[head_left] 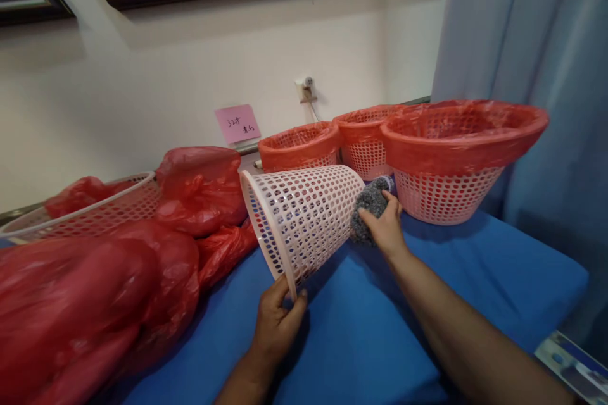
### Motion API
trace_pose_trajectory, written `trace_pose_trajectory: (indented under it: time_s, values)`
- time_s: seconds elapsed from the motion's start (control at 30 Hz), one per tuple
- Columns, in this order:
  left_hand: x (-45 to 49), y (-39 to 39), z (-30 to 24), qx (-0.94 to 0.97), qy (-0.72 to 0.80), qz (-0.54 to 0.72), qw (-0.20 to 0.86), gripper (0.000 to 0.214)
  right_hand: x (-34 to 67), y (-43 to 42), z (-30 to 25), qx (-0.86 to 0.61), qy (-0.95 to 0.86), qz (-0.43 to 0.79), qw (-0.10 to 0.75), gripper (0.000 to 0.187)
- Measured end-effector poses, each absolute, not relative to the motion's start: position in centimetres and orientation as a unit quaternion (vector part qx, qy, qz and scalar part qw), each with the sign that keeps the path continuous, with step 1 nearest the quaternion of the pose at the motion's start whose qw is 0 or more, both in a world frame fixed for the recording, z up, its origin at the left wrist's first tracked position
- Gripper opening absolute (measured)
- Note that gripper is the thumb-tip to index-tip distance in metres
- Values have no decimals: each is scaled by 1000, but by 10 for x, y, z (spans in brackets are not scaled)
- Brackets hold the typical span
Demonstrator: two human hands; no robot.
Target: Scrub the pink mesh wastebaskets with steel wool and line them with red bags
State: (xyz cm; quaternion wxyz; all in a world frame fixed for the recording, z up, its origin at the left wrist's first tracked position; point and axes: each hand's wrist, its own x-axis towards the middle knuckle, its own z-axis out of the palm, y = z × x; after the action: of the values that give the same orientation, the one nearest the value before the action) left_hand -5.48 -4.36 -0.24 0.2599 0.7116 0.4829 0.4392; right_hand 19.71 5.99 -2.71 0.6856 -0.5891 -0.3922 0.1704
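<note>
Red bags (95, 291) heap at our blue table's (475, 278) left edge, beside the white basket (304, 215). Three lined baskets (451, 152) sit along the back edge, insides hidden. Our left hand (275, 323) pinches the basket's rim, and our right hand (387, 228) clamps a grey cloth (370, 202) on its base. It's mid-table, looks empty, sideways, mouth facing front-left.

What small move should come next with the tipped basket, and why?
Probably rub the grey cloth across the bottom end of the basket. The right hand already presses the cloth against that end, and the left hand grips the rim, holding the basket on its side.
</note>
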Motion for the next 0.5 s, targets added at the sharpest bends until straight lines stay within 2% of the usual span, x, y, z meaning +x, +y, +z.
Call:
trace_pose_trajectory:
  time_s: [0.13,0.33,0.5]
  values:
    - [-54,-43,0,716,483,443,243,31,178,54,-43,-587,-457,147,652,84]
    - [-54,-41,4,725,477,438,232,37,171,51,-50,-577,-496,198,618,79]
    - [-52,-40,1,742,479,414,222,46,167,23,-21,-492,-591,75,635,81]
